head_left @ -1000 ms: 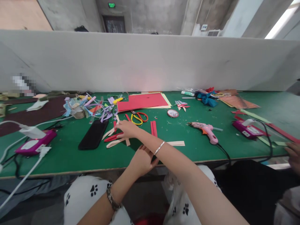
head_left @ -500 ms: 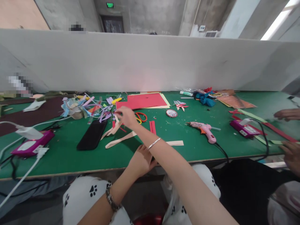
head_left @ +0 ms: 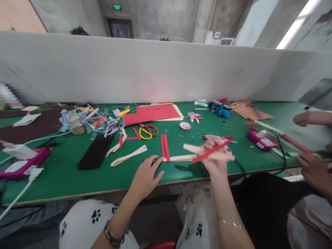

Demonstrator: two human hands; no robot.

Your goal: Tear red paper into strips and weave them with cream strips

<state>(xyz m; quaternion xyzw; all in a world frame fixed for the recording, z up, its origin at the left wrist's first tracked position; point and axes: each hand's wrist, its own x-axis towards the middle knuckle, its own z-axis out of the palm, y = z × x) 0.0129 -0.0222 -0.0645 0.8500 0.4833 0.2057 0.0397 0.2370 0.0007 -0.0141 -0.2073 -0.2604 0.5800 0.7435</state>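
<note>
My right hand is raised above the table's right middle, its fingers closed on crossed paper strips, cream and red, partly blurred. My left hand rests near the front edge, thumb and fingers apart and holding nothing. Just beyond its fingertips, red paper strips lie side by side, and a flat cream strip runs rightward from their lower end. A folded cream strip lies left of that hand. Behind my right hand, the pink glue gun is partly hidden.
Scissors with yellow and red handles lie before red paper sheets. A black phone, paper scraps and a purple power strip are left. Rightward are another power strip and another person's hands.
My right hand has moved from the far left strips to the right and nearer, now holding red and cream strips. My left hand has shifted slightly left, fingers spread. The view has shifted slightly.
</note>
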